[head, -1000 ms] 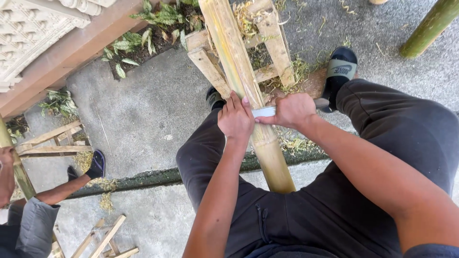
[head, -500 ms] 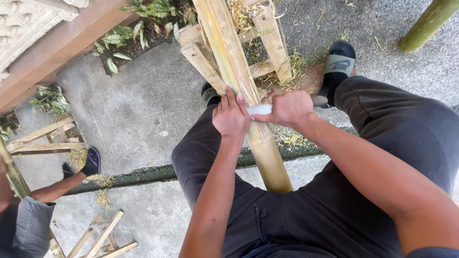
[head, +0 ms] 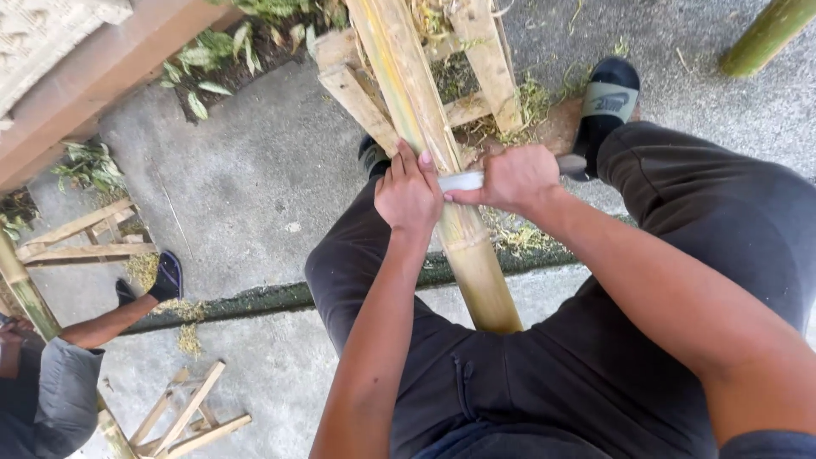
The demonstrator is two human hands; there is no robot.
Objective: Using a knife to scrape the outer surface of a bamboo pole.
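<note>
The blade point(head: 461, 180) was gripped by the closed right hand point(head: 517, 177) and pressed by the left hand point(head: 410, 194) across the bamboo pole point(head: 442, 170), so fingers could probably be cut by a slip.

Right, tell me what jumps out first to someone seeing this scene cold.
A thick bamboo pole runs up the middle between the person's knees, resting on a wooden stand at the top. The left hand presses on the pole while the right hand grips a pale blade laid across it. At lower left, another person's leg in a dark sandal stretches over the concrete.
</note>
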